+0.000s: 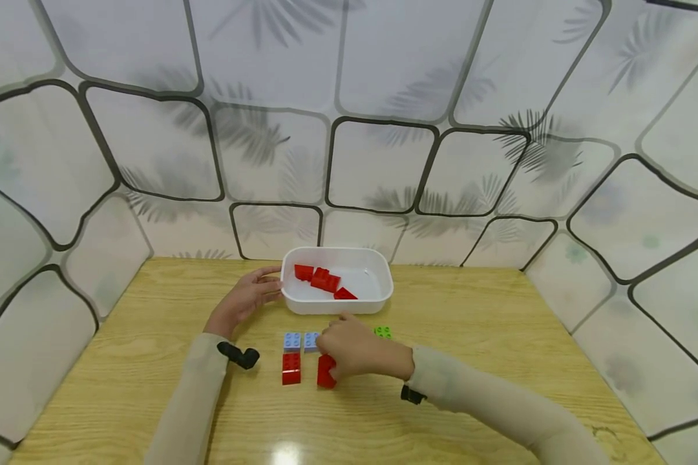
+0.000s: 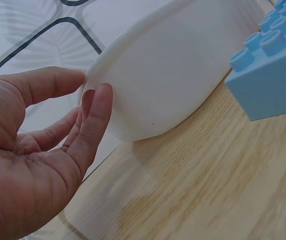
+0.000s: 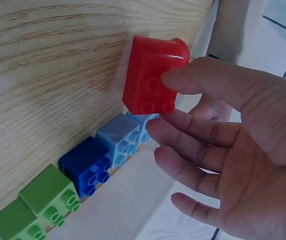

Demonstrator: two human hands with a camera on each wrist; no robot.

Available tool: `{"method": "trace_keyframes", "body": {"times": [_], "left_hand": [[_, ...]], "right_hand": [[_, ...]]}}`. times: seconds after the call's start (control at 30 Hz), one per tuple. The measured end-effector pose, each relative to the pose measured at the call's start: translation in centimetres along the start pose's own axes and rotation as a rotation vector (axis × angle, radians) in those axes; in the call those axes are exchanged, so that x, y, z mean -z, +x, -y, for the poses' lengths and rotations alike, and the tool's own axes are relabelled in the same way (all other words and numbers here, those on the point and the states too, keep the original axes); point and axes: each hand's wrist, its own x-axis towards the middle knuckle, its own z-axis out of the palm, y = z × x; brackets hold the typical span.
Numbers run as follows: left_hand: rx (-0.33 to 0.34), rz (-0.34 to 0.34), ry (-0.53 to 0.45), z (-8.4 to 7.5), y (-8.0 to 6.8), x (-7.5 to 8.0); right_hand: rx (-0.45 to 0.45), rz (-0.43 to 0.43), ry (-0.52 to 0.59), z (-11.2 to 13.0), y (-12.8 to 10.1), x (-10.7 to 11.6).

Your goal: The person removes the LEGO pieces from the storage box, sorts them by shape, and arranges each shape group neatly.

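Note:
My right hand (image 1: 333, 356) pinches a red brick (image 1: 326, 374) on the wooden table (image 1: 500, 336). In the right wrist view the thumb (image 3: 203, 80) presses on the red brick (image 3: 150, 75) and the forefinger lies just under it. A second red brick (image 1: 291, 368) stands to its left, behind it two light blue bricks (image 1: 300, 341). My left hand (image 1: 265, 285) rests with straight fingers against the left end of a white tub (image 1: 378, 294). In the left wrist view the fingertips (image 2: 100, 95) touch the white tub (image 2: 173, 65). Several red bricks (image 1: 324, 281) lie in the tub.
A green brick (image 1: 382, 332) peeks out behind my right hand. The right wrist view shows a row of light blue bricks (image 3: 120, 135), a dark blue brick (image 3: 88, 162) and green bricks (image 3: 48, 192). Patterned walls (image 1: 349, 129) close in the table on three sides.

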Motion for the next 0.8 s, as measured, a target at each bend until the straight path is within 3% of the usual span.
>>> {"method": "trace_keyframes", "body": {"times": [0.17,0.8], "left_hand": [[-0.006,0.004,0.014,0.0,-0.1,0.1],[-0.013,0.011,0.006,0.0,0.1,0.0]], "right_hand": [[0.026,-0.003,-0.097,0.5,0.7,0.1],[0.093,-0.102,-0.013,-0.4,0.6,-2.4]]}}
